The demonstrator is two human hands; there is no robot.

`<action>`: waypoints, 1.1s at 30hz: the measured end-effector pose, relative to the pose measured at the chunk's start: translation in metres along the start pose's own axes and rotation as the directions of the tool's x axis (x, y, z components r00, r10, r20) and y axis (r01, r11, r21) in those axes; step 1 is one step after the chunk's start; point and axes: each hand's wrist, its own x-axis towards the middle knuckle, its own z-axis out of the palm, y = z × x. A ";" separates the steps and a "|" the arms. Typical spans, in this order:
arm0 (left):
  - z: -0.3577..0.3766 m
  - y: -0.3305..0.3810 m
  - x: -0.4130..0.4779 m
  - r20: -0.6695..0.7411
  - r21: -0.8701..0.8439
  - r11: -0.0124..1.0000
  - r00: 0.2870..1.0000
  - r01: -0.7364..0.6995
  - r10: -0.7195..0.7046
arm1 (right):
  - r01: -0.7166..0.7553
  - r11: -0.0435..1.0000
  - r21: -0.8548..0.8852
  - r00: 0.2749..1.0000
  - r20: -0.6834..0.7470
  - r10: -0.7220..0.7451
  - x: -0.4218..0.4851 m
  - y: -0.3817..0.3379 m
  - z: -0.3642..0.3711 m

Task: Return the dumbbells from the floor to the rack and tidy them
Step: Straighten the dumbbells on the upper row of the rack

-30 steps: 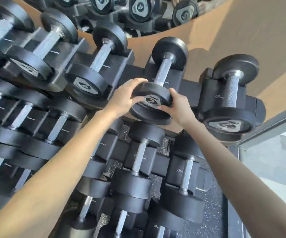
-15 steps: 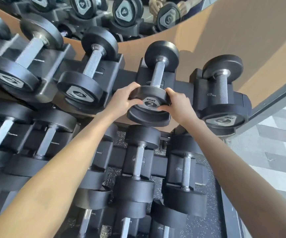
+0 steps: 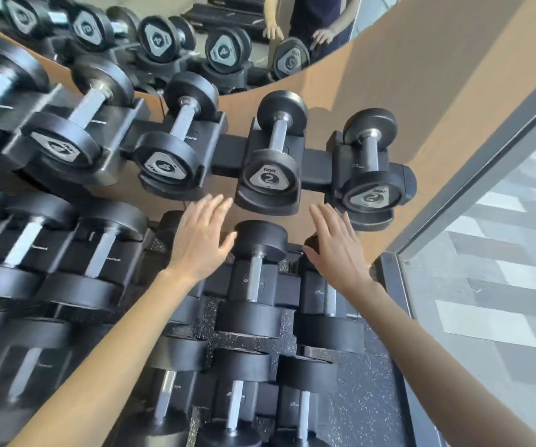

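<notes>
Both hands spread flat, empty: left hand, right hand, below racked dumbbell.

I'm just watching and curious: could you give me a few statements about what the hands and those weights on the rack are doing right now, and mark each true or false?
1. Both hands are open and hold nothing. True: the left hand and right hand hang with fingers spread.
2. The dumbbell marked 2 sits in its cradle on the top row of the rack. True.
3. The left hand grips that dumbbell's end. False: it is below it, not touching.
4. The cradle to the right of it is empty. False: another dumbbell lies there.
5. A mirror above reflects the weights. True.
</notes>
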 end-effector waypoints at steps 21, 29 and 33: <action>-0.101 -0.017 -0.151 -0.017 0.296 0.955 0.999 0.032 -0.028 | 0.100 0.995 0.025 0.993 -0.058 -0.099 -0.094 -0.090 -0.039; -0.095 -0.116 -0.098 0.004 0.297 0.955 1.000 -0.017 0.017 | 0.136 0.991 0.007 0.990 0.035 -0.136 -0.012 -0.140 -0.013; -0.082 -0.169 -0.043 0.108 0.124 0.990 0.993 -0.070 0.057 | 0.102 0.995 -0.010 0.993 0.069 -0.101 0.056 -0.168 -0.005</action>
